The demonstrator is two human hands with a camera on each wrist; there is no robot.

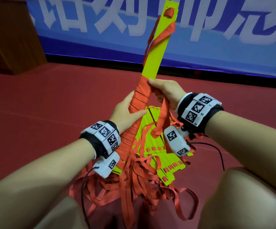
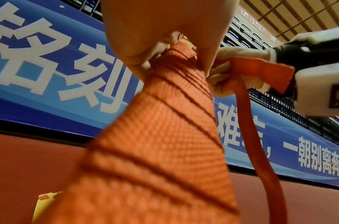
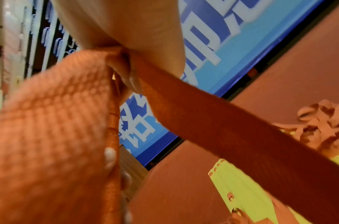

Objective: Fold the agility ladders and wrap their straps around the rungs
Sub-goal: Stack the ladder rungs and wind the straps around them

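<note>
Rungs (image 1: 157,52), a yellow bundle half wound in orange strap (image 1: 138,103), rise up the head frame's centre over a loose ladder pile (image 1: 158,156) on the red floor (image 1: 51,96). Left hand (image 1: 125,113) clasps the wrapped part; right hand (image 1: 165,91) pinches the strap.

Left wrist view: wrapped strap (image 2: 165,121) fills the centre, fingers (image 2: 138,60) curled round it.

Right wrist view: fingers (image 3: 130,75) grip strap (image 3: 203,118) at centre.

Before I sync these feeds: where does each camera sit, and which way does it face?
Head: on the head, looking down at both hands, left hand, right hand, the rung and both knees.
Left wrist: under the palm, looking up the wrapped strap; right hand beyond.
Right wrist: under the palm, toward the pinched strap and the banner.
All share the strap.
</note>
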